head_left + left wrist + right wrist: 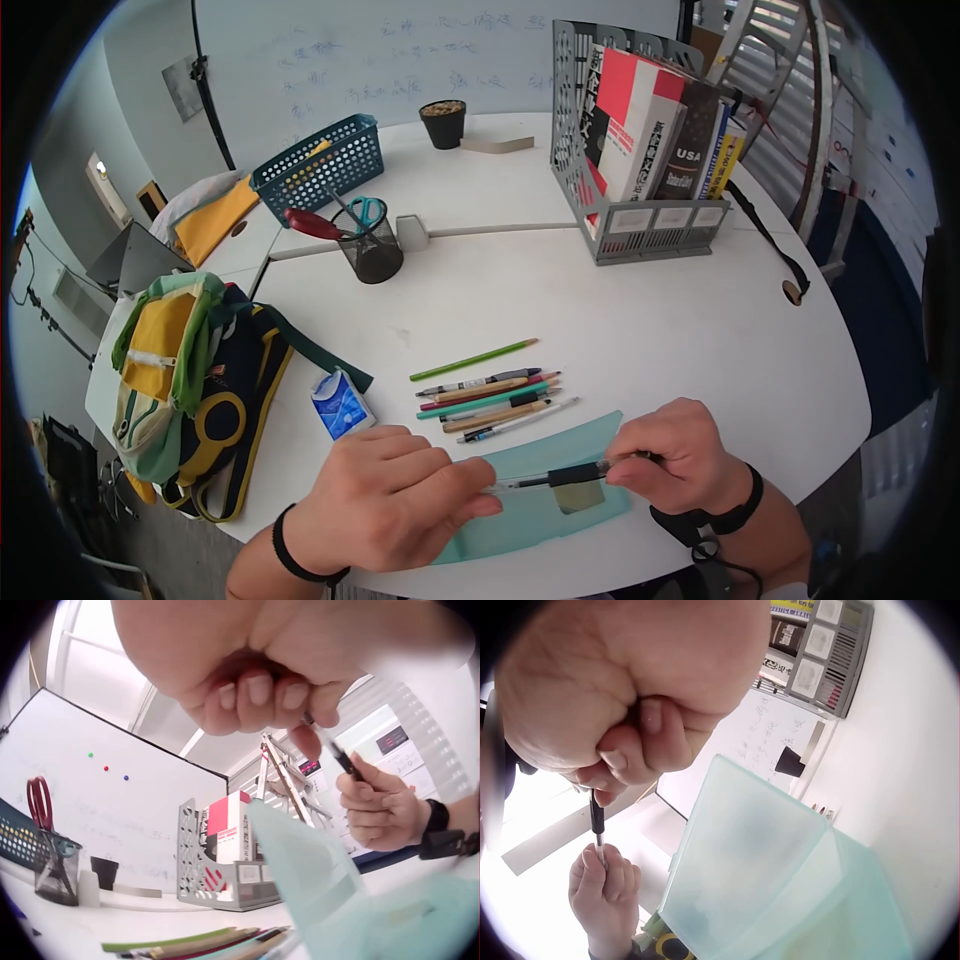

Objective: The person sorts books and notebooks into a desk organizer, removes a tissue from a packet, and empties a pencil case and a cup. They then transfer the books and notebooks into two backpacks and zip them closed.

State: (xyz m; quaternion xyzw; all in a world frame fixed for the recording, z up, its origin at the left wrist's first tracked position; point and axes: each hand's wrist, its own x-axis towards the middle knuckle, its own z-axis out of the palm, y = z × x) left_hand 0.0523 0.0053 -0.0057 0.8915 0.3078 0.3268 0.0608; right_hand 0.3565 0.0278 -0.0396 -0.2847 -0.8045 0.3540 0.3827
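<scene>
Both hands hold one pen with a black grip between them. The left hand pinches its clear end, and the right hand has its fingers curled round the other end. In the right wrist view the pen spans from the right hand to the left hand. Beneath the hands lies a translucent teal case, partly hidden by the left hand. Just beyond it, several pens and pencils lie side by side, with a green pencil farthest back.
A blue-and-white packet lies left of the pencils, beside a green and yellow backpack. Farther back stand a mesh pen cup, a blue basket, a potted plant and a grey rack of books.
</scene>
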